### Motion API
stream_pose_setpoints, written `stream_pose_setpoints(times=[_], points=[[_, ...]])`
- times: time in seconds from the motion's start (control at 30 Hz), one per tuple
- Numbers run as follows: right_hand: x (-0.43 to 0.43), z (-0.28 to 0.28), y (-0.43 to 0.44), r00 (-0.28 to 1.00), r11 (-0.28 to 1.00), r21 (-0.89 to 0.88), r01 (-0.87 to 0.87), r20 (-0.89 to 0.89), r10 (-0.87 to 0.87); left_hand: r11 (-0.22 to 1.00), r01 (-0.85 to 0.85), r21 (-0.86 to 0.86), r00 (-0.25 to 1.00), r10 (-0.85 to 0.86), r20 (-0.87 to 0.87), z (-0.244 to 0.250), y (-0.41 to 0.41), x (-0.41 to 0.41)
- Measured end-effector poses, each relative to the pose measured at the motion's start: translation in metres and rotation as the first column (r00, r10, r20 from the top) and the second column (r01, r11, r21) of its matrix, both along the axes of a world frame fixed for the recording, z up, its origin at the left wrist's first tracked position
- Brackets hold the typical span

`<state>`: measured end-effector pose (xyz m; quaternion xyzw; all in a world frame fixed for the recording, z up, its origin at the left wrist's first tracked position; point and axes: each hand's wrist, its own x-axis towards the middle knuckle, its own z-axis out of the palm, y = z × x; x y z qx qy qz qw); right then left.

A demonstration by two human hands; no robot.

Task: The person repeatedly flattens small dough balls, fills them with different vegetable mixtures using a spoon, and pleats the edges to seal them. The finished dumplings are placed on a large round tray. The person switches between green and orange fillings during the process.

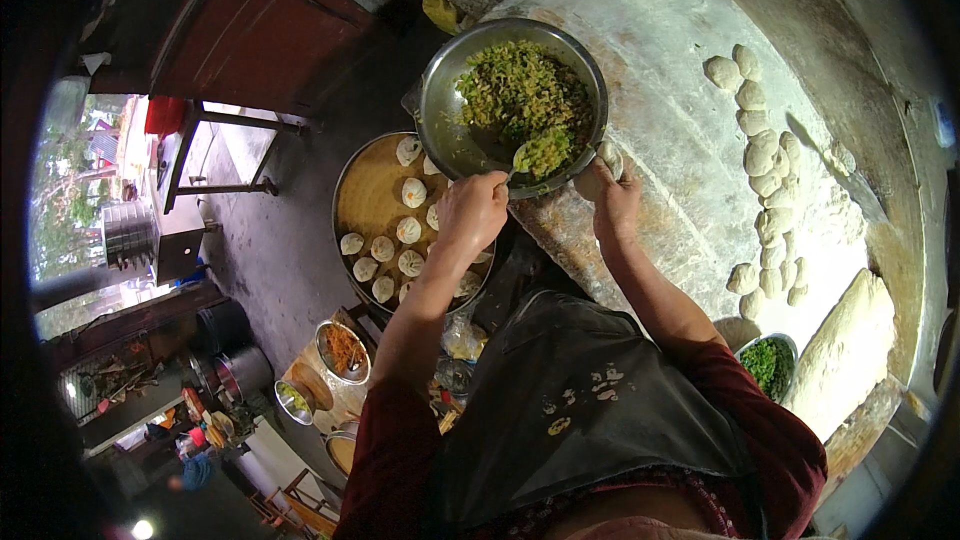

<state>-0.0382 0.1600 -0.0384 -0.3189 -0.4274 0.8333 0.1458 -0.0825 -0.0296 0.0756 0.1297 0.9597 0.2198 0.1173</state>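
A large steel bowl (469, 142) holds a chopped green and brown filling (525, 86). My left hand (474, 214) grips a metal spoon (519, 159) at the bowl's near rim, and its tip is loaded with filling. At the rim's lower right, my right hand (618, 199) holds a piece of pale dough (611, 157), partly hidden by the fingers. Left of the bowl and partly below it, a round tray (367, 187) bears several pleated buns (409, 229). My left forearm covers part of that tray.
On the floured worktop (660, 112) lie several dough pieces (761, 150), a scraper or knife (859, 191) and a large dough slab (847, 345). A bowl of chopped greens (766, 364) stands close to my right elbow. Shredded orange filling (343, 349) sits in a bowl at lower left.
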Motion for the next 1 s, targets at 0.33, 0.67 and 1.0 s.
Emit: stream_pose_setpoints(times=[0.33, 0.67, 1.0], points=[[-0.001, -0.006, 0.000, 0.999, 0.999, -0.029, 0.034, 0.029, -0.033, 0.981, 0.119, -0.151, 0.725, -0.190, -0.662, -0.028, 0.010, 0.023], [-0.012, 0.006, 0.003, 0.990, 0.992, -0.047, 0.119, 0.085, -0.114, 0.986, 0.056, -0.158, 0.873, -0.125, -0.471, -0.052, 0.009, 0.012], [-0.002, 0.016, -0.006, 0.995, 0.991, 0.119, 0.063, 0.074, -0.072, 0.968, -0.121, 0.219, 0.991, 0.104, 0.088, -0.058, 0.020, 0.020]])
